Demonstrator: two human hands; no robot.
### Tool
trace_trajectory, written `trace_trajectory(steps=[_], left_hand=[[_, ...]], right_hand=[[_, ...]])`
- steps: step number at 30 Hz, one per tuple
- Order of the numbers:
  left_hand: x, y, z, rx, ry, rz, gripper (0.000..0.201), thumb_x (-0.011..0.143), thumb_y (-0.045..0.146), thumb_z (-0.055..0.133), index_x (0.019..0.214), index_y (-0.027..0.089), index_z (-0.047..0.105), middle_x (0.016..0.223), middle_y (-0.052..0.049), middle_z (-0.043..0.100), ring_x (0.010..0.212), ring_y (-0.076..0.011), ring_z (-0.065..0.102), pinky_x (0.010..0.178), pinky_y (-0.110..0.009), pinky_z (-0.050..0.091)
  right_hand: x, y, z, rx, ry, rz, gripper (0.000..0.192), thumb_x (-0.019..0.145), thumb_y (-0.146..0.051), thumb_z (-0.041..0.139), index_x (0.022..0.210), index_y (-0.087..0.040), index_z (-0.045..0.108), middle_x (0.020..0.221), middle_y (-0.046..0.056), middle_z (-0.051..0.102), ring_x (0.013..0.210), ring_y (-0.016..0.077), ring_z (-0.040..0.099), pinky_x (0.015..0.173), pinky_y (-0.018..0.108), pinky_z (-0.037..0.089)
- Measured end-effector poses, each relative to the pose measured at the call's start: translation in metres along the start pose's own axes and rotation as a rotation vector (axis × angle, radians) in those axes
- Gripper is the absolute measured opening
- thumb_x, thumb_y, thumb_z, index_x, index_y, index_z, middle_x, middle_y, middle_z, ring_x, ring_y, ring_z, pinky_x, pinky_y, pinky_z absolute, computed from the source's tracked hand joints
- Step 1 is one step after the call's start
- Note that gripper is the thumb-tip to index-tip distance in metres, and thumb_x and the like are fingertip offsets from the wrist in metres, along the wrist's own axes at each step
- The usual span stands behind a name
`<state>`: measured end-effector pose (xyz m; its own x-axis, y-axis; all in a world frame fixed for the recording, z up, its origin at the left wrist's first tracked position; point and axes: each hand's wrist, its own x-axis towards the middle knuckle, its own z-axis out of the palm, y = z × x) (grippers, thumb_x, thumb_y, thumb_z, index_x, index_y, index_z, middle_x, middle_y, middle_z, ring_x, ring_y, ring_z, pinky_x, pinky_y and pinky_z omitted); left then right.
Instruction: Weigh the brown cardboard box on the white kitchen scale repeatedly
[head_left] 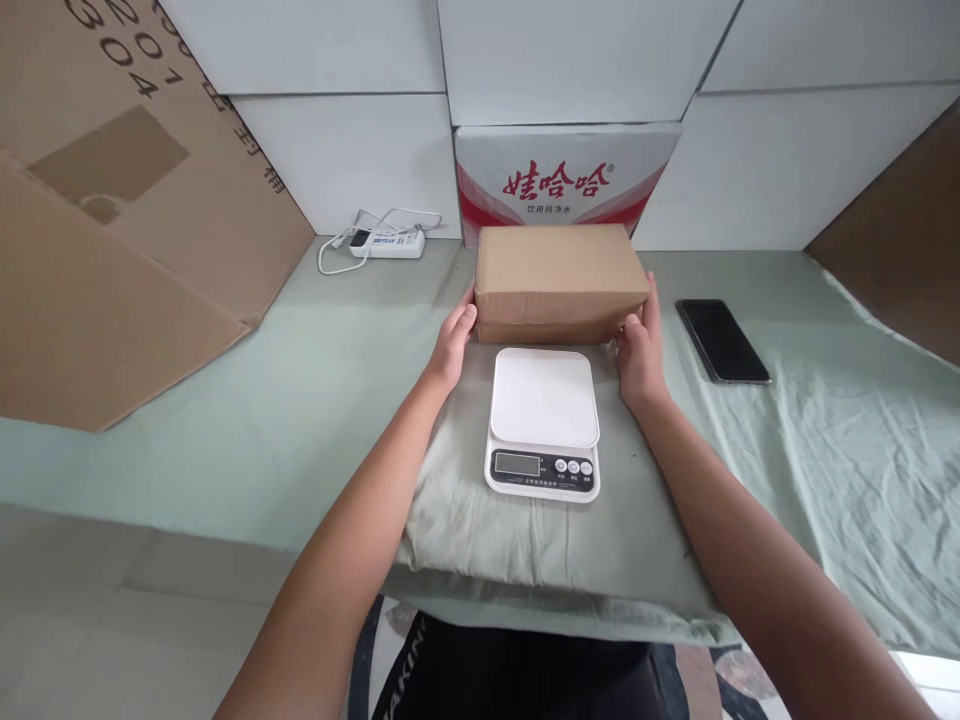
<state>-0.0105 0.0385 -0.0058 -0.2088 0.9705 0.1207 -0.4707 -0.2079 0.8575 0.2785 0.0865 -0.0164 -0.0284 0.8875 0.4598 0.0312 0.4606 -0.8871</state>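
A closed brown cardboard box [559, 262] is between my two hands, just behind the scale. My left hand [453, 340] grips its left end, and my right hand [640, 345] grips its right end near the front corner. Some fingers of both hands are hidden by the box. In front of the box lies a white digital kitchen scale [544, 400] with a flat square plate, a blank-looking display and three round buttons. Neither hand touches the scale.
A white power strip [388, 244] with its cable lies at the back left. To the right rests a black smartphone [722, 341]. A red-and-white carton [562, 175] stands against the white tiled wall. Large cardboard sheets [142, 270] flank the green cloth [360, 400].
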Motion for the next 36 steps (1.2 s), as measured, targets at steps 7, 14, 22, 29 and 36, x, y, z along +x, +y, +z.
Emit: trace_trajectory(steps=[7, 14, 22, 29, 36], left_hand=[[-0.038, 0.023, 0.020, -0.169, 0.172, 0.053, 0.047, 0.095, 0.032, 0.094, 0.140, 0.032, 0.079, 0.141, -0.008, 0.086, 0.162, -0.0358, 0.068, 0.121, -0.039, 0.065], [-0.121, 0.029, 0.011, 0.062, 0.008, 0.139, 0.056, 0.086, 0.063, 0.098, 0.130, 0.031, 0.085, 0.140, -0.011, 0.085, 0.172, -0.0399, 0.054, 0.133, -0.044, 0.055], [-0.139, 0.026, 0.009, 0.265, -0.083, 0.197, 0.061, 0.097, 0.079, 0.079, 0.135, 0.030, 0.083, 0.148, -0.013, 0.083, 0.173, -0.0392, 0.052, 0.146, -0.048, 0.040], [-0.138, 0.026, 0.006, 0.282, -0.054, 0.196, 0.074, 0.093, 0.084, 0.080, 0.142, 0.028, 0.083, 0.160, -0.015, 0.078, 0.175, -0.0408, 0.050, 0.146, -0.049, 0.042], [-0.136, 0.023, -0.005, 0.418, -0.072, 0.236, 0.080, 0.107, 0.082, 0.056, 0.169, 0.032, 0.064, 0.185, -0.009, 0.057, 0.181, -0.0371, 0.042, 0.149, -0.051, 0.036]], right_hand=[[-0.026, -0.053, -0.013, -0.200, 0.090, -0.207, 0.099, 0.095, -0.090, 0.066, 0.181, -0.047, 0.039, 0.187, 0.005, 0.046, 0.185, 0.0440, 0.029, 0.148, 0.066, 0.038], [-0.103, -0.073, -0.025, -0.273, 0.138, -0.222, 0.087, 0.102, -0.080, 0.067, 0.179, -0.047, 0.043, 0.186, 0.005, 0.045, 0.183, 0.0443, 0.031, 0.150, 0.072, 0.028], [-0.112, -0.073, -0.023, -0.272, 0.136, -0.155, 0.085, 0.101, -0.081, 0.065, 0.176, -0.045, 0.044, 0.183, 0.008, 0.049, 0.179, 0.0439, 0.039, 0.149, 0.073, 0.031], [-0.109, -0.062, -0.029, -0.268, 0.107, -0.150, 0.090, 0.102, -0.082, 0.062, 0.179, -0.041, 0.041, 0.181, 0.011, 0.052, 0.173, 0.0428, 0.046, 0.141, 0.072, 0.045], [-0.107, -0.049, -0.041, -0.288, 0.133, -0.271, 0.087, 0.106, -0.083, 0.055, 0.181, -0.042, 0.042, 0.168, 0.013, 0.065, 0.149, 0.0415, 0.069, 0.125, 0.072, 0.060]])
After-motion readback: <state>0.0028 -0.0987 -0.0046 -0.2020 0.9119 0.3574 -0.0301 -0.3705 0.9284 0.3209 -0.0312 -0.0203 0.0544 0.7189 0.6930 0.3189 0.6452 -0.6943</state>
